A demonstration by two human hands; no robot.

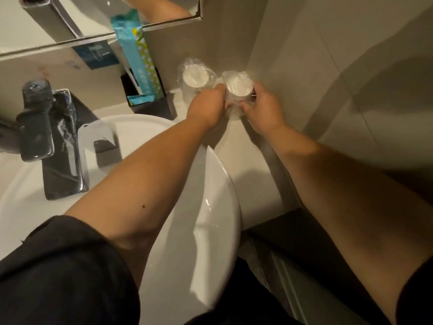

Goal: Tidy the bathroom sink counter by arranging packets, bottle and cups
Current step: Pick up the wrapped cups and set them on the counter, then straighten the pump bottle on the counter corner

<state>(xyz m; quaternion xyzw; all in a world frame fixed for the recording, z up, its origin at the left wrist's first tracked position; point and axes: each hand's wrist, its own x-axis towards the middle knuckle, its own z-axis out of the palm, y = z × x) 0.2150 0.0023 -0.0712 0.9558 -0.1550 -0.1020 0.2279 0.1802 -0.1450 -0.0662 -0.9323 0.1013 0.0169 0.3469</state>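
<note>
Now both hands, left (207, 106) and right (262, 109), clamp their grip round the wrapped cup (237, 90) at the tabletop (236, 146) corner. Second cup (195, 79) just left of the grip. Likely light, crushable, film slippery; hold low on sides.

beige tiled walls (304, 55), mirror (70, 19)

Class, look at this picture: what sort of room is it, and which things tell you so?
Most likely a bathroom, perhaps a hotel's: a white basin with a faucet, a wall mirror, and plastic-wrapped cups on the counter.
</note>
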